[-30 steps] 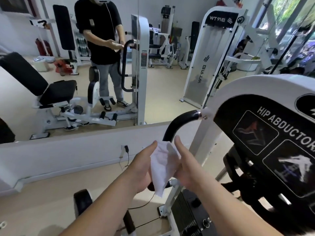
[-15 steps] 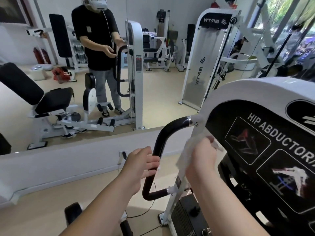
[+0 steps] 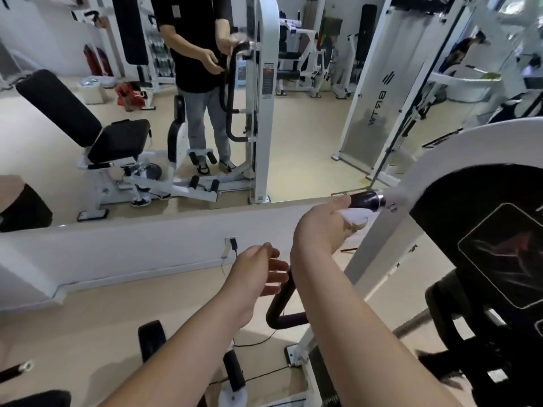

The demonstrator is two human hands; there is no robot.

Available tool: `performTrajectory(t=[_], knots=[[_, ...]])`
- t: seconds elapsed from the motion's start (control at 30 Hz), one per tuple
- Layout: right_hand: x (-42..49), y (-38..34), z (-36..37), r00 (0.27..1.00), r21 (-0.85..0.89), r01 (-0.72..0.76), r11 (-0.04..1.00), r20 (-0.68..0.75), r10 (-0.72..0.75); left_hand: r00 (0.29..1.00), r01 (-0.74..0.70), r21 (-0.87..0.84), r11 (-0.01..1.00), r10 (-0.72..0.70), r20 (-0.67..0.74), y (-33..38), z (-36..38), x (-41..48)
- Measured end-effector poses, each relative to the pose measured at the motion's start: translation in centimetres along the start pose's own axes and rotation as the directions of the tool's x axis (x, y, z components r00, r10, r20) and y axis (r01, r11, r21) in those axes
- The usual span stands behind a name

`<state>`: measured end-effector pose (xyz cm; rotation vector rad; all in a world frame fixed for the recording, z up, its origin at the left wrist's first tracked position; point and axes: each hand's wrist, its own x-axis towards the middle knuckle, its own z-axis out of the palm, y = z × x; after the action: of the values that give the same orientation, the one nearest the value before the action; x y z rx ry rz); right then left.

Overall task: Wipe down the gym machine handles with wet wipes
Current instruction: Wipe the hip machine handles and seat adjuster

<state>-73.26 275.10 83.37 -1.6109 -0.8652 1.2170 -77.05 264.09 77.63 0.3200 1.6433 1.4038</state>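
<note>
Letting go now, the left hand (image 3: 258, 268) is hanging loose and holding nothing — the right hand (image 3: 323, 227) is squeezing the wet wipe (image 3: 357, 217) round the handle (image 3: 365, 199) top to rub it clean.

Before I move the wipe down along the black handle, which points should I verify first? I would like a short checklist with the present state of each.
1. Wipe in the hand: ok. The right hand grips the wet wipe.
2. Wipe on the bar: ok. It sits against the top end of the handle, beside the white frame.
3. Path downward free: not ok. The left hand hangs open, holding nothing, close beside the lower stretch of the handle.
4. Lower bend in view: ok, though the right forearm hides part of the bar.
5. Wipe wet enough: cannot tell.
</note>
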Motion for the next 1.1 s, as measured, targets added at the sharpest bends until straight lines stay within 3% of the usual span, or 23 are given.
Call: performTrajectory(t=[0.1,0.17,0.3,0.33,0.5,0.57,0.63,0.7,0.83,0.93,1.03,1.1], knots=[[-1.2,6.8,-0.2,0.978,-0.200,0.155,0.967,0.167,-0.122,0.998,0.044,-0.005,0.999,-0.045,-0.033,-1.1,-0.7,1.1],[-0.4,10.4,-0.5,0.969,-0.238,0.213,0.947,0.178,-0.173,0.996,0.075,-0.029,0.997,-0.077,-0.049,-1.9,-1.0,1.6],[0.6,15.1,-1.7,0.927,-0.335,0.128,0.933,0.375,0.007,0.991,0.113,-0.012,0.993,-0.114,-0.075,-3.0,-1.1,1.8],[0.3,14.2,-2.0,0.911,-0.300,0.112,0.947,0.411,0.023,0.991,0.115,0.003,0.993,-0.114,-0.071,-3.3,-1.2,1.9],[1.5,7.1,-1.6,0.892,-0.052,0.218,0.975,0.416,-0.177,0.986,0.116,0.029,0.993,-0.112,-0.121,-4.5,-1.4,3.0],[1.2,6.8,-1.6,0.888,-0.054,0.213,0.975,0.427,-0.171,0.985,0.124,0.010,0.992,-0.122,-0.123,-4.7,-0.9,3.3],[1.1,9.1,-2.0,0.886,-0.168,0.279,0.945,0.424,-0.186,0.987,0.109,0.006,0.994,-0.107,-0.121,-4.8,-0.3,3.3],[1.1,11.2,-2.2,0.887,-0.223,0.249,0.942,0.444,-0.129,0.988,0.074,0.008,0.997,-0.072,-0.140,-5.0,0.3,3.4],[0.9,11.2,-4.3,0.785,-0.408,0.251,0.878,0.617,0.062,0.980,0.053,0.012,0.999,-0.050,-0.192,-5.6,0.7,3.0],[0.8,7.4,-4.8,0.800,-0.278,0.200,0.939,0.599,0.007,0.979,0.083,-0.002,0.997,-0.082,-0.184,-6.2,0.7,2.7],[2.5,2.5,-4.4,0.863,0.035,-0.006,0.999,0.505,-0.013,0.982,0.088,-0.023,0.996,-0.091,-0.166,-5.9,1.2,3.0],[2.3,2.0,-4.5,0.864,0.044,-0.013,0.999,0.503,-0.010,0.985,0.077,-0.023,0.997,-0.080,-0.151,-5.4,1.9,3.1]])
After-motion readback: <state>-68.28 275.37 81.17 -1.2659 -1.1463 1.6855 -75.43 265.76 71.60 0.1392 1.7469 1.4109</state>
